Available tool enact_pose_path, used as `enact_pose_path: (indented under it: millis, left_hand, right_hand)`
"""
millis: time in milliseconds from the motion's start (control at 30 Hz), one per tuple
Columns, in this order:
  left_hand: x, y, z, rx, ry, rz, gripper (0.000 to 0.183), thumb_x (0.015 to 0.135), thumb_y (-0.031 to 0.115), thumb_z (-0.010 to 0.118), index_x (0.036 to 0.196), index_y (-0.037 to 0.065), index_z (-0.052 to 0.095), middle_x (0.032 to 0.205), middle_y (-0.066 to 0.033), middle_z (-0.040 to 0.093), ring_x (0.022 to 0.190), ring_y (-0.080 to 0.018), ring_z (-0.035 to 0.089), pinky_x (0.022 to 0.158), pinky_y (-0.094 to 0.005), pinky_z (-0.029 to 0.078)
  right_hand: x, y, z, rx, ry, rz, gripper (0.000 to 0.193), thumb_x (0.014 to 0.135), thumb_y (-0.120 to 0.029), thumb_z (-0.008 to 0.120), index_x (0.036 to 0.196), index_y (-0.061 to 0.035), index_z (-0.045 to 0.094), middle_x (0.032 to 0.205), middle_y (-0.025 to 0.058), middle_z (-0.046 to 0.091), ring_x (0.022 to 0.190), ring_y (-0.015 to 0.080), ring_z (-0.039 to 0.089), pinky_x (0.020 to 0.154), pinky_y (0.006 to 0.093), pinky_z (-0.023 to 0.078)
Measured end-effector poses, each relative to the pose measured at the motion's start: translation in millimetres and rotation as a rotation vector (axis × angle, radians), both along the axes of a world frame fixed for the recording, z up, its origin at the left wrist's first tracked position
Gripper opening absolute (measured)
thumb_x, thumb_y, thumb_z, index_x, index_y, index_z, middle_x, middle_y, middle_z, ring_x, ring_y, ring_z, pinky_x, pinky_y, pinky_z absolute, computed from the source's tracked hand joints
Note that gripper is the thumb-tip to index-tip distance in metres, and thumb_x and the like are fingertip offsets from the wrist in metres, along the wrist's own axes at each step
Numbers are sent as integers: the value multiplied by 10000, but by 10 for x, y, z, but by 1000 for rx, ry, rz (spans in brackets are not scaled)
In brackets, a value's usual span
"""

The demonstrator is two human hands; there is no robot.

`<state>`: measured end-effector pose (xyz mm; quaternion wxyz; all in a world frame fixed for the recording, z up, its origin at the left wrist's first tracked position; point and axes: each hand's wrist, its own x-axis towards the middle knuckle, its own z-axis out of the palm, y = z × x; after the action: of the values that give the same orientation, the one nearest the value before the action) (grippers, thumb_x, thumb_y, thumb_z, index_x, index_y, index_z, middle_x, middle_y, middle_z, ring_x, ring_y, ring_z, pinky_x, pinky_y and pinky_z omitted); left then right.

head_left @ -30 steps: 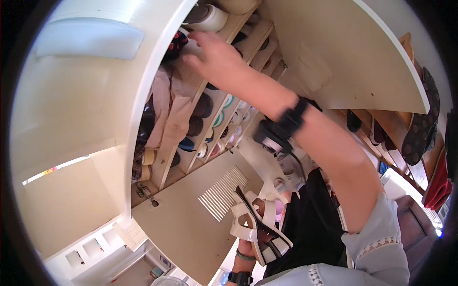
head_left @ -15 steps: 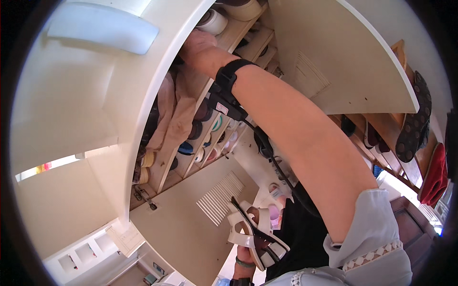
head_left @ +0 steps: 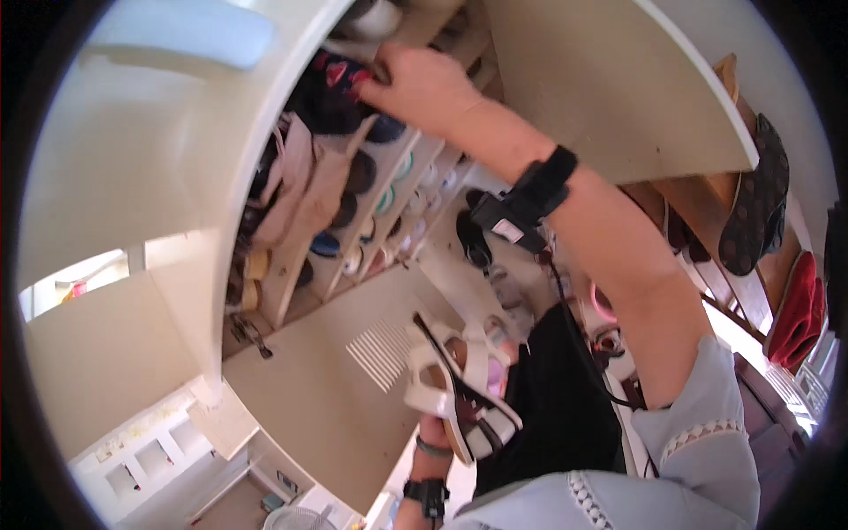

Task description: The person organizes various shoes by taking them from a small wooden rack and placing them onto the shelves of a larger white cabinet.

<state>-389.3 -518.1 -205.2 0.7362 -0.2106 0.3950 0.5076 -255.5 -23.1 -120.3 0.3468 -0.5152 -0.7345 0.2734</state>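
Observation:
A pair of white strappy sandals (head_left: 426,359) with dark insoles is in my left hand (head_left: 433,431), low in the middle of the view. Its fingers are closed round the soles and partly hidden. Up at the shoe cabinet's shelves, my right hand (head_left: 428,88) pinches the edge of a dark item with a red pattern (head_left: 340,75). The item looks soft; its kind is unclear. Below it, a crumpled beige cloth or paper (head_left: 309,194) hangs at the shelf's front, among several shoes in the compartments.
An open cabinet door (head_left: 592,97) juts out at the upper right, and another slatted door (head_left: 309,380) stands open below the shelves. Dark shoes (head_left: 473,238) lie on the floor. A wooden rack at right carries dotted dark slippers (head_left: 751,208) and a red slipper (head_left: 795,309).
My right hand has drawn back out of the shelf, bringing the dark, red-patterned item into sight. My left hand still holds the sandals, shifted slightly left and up in the view.

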Motion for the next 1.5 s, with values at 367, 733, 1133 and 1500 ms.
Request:
enact_pose_path:
  millis: [367, 733, 1133, 1500]
  left_hand:
    - [223, 954, 120, 105, 270, -161, 410, 847, 413, 499, 937, 23, 591, 774, -124, 614, 770, -261, 594, 796, -417, 476]
    - [571, 1214, 397, 225, 24, -156, 575, 872, 449, 462, 1296, 64, 421, 1268, -166, 492, 1168, -306, 478, 1001, -496, 377]
    - [573, 1278, 408, 39, 277, -98, 402, 883, 385, 448, 928, 14, 595, 843, -145, 619, 859, -291, 582, 819, -445, 460]
    - [556, 1975, 707, 269, 291, -134, 410, 928, 373, 353, 1073, 41, 544, 1066, -146, 572, 1041, -295, 503, 953, -448, 364]
  right_hand:
    - [1660, -2186, -1129, -694, 495, -150, 278, 845, -242, 623, 931, 14, 554, 720, 49, 582, 645, 106, 549, 594, 266, 436]
    - [2974, -3252, -3284, -704, 57, -589, 465, 820, -324, 621, 1100, 38, 541, 931, 236, 622, 841, 365, 606, 789, 391, 471]
    - [1414, -2988, -387, -1238, 826, 500, 661, 871, -277, 621, 1385, -41, 279, 1285, 126, 462, 1160, 193, 451, 964, 328, 388]
    - [1195, -2672, -244, -1236, 1102, 492, 780, 808, -190, 699, 1407, -17, 232, 1308, 105, 411, 1210, 171, 380, 1001, 292, 332]
